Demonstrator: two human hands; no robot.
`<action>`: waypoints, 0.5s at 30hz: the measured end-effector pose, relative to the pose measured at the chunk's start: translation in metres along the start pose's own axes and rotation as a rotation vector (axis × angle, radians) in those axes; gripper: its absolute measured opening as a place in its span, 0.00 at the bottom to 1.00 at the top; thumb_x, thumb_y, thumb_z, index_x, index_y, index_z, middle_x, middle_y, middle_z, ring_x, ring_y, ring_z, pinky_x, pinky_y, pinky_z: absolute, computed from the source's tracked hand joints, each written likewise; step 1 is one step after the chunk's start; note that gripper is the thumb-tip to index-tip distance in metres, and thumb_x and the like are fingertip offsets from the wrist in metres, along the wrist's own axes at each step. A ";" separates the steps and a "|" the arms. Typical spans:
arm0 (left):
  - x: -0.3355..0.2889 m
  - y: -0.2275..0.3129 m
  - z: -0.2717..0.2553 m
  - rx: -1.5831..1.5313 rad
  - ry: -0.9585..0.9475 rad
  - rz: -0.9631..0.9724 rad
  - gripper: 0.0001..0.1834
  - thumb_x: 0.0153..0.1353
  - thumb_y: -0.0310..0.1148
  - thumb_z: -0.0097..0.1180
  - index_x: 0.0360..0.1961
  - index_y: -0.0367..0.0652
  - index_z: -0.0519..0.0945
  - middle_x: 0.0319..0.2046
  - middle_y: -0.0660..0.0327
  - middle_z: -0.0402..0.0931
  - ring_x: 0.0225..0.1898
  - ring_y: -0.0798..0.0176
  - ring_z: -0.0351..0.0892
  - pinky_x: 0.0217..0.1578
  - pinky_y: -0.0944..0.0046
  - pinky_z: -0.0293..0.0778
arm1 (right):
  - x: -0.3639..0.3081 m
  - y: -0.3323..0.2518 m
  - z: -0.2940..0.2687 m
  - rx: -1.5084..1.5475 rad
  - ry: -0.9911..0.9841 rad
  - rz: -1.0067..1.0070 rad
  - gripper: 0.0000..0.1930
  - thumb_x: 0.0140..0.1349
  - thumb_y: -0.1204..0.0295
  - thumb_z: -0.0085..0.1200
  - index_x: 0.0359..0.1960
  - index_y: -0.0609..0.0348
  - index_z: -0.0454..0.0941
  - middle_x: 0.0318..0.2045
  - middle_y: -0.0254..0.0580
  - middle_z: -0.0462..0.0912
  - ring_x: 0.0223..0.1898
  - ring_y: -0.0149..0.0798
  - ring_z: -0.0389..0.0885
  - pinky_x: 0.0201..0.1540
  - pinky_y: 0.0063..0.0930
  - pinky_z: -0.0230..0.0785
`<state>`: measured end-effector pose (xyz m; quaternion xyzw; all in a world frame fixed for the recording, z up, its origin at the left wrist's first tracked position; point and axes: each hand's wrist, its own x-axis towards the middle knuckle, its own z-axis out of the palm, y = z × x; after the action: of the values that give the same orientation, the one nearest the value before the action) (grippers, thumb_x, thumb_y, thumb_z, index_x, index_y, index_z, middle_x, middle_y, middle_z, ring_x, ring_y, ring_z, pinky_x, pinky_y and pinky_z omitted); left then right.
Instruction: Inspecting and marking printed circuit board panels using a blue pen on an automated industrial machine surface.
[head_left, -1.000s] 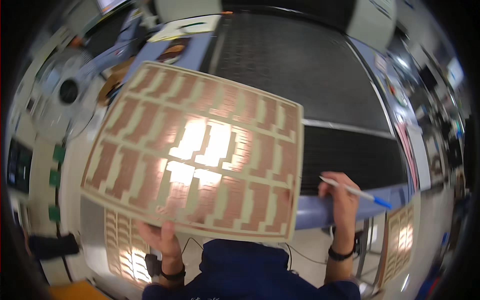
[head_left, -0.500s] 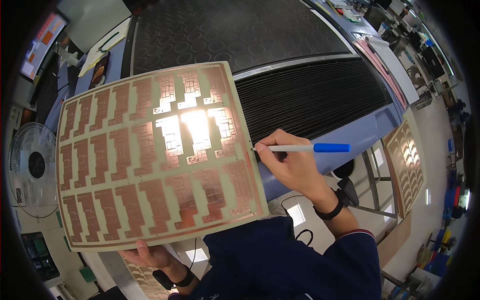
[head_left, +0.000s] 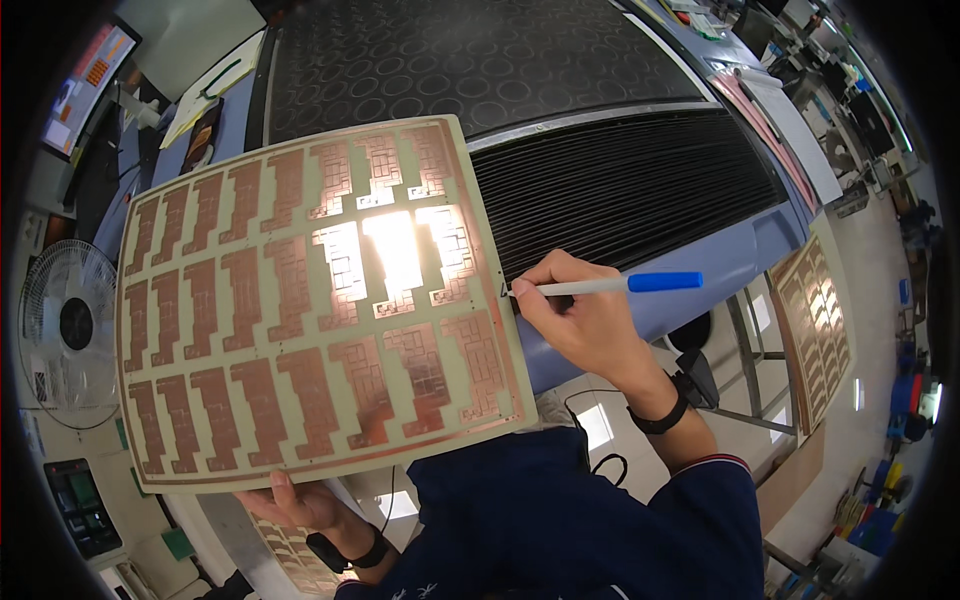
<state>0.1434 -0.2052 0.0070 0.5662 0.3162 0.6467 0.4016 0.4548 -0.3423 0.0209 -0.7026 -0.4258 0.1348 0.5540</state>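
Note:
A large pale-green circuit board panel (head_left: 310,345) with rows of copper patterns is tilted up in front of me. My left hand (head_left: 300,505) grips its lower edge, thumb on the front face and the fingers hidden behind. In my right hand (head_left: 585,315) is a white marker (head_left: 600,286) with a blue cap on its back end. The marker's tip touches the panel's right margin, where a small dark mark shows. Bright light glares off the copper in the panel's upper right part.
Behind the panel lies a machine bed with a ribbed black section (head_left: 620,185) and a black ringed mat (head_left: 480,60). More copper panels (head_left: 812,325) lean at the right. A fan (head_left: 75,320) stands at the left, below a screen (head_left: 90,85).
A small dark pen stroke now shows at the marker's tip on the panel's right margin. The panel and my right hand have shifted slightly upward.

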 end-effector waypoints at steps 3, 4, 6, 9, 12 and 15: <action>0.000 -0.003 -0.008 -0.045 -0.001 -0.022 0.39 0.56 0.27 0.51 0.68 0.30 0.54 0.61 0.42 0.65 0.60 0.48 0.70 0.61 0.50 0.69 | 0.000 -0.001 0.001 -0.018 -0.023 -0.005 0.07 0.60 0.72 0.61 0.28 0.61 0.79 0.19 0.35 0.78 0.19 0.25 0.72 0.21 0.22 0.63; -0.004 -0.002 -0.013 -0.078 -0.006 -0.040 0.39 0.56 0.25 0.51 0.69 0.30 0.53 0.61 0.42 0.65 0.61 0.48 0.70 0.61 0.50 0.69 | 0.000 -0.002 0.000 -0.017 -0.048 0.006 0.07 0.60 0.72 0.61 0.28 0.61 0.80 0.19 0.34 0.78 0.19 0.24 0.72 0.21 0.22 0.62; -0.006 0.001 -0.011 -0.152 0.033 -0.096 0.38 0.57 0.24 0.49 0.69 0.30 0.53 0.62 0.42 0.64 0.61 0.49 0.70 0.62 0.49 0.68 | -0.008 0.012 0.000 0.112 0.100 0.049 0.06 0.61 0.73 0.61 0.29 0.61 0.79 0.22 0.33 0.80 0.22 0.22 0.73 0.25 0.20 0.65; -0.009 0.013 -0.035 -0.333 0.115 -0.130 0.36 0.59 0.22 0.48 0.69 0.31 0.54 0.63 0.43 0.64 0.62 0.49 0.70 0.62 0.50 0.68 | -0.014 0.014 -0.002 0.261 0.178 0.044 0.05 0.64 0.77 0.57 0.30 0.62 0.77 0.24 0.34 0.79 0.26 0.24 0.75 0.31 0.19 0.68; -0.010 0.038 -0.081 -0.522 0.158 -0.069 0.32 0.61 0.20 0.47 0.68 0.32 0.58 0.63 0.44 0.65 0.61 0.49 0.71 0.62 0.51 0.70 | -0.021 0.027 -0.013 0.211 0.274 -0.043 0.05 0.62 0.77 0.58 0.28 0.61 0.76 0.25 0.37 0.76 0.23 0.25 0.71 0.26 0.17 0.64; -0.023 0.055 -0.154 -0.624 0.242 0.031 0.25 0.66 0.21 0.46 0.64 0.33 0.64 0.61 0.45 0.69 0.60 0.51 0.73 0.62 0.53 0.72 | -0.021 0.040 -0.024 0.349 0.370 -0.060 0.06 0.64 0.74 0.55 0.30 0.60 0.72 0.26 0.41 0.75 0.24 0.27 0.70 0.25 0.17 0.63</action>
<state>-0.0168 -0.2442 0.0193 0.3400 0.1396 0.7809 0.5051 0.4757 -0.3747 -0.0123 -0.5961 -0.3084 0.0589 0.7390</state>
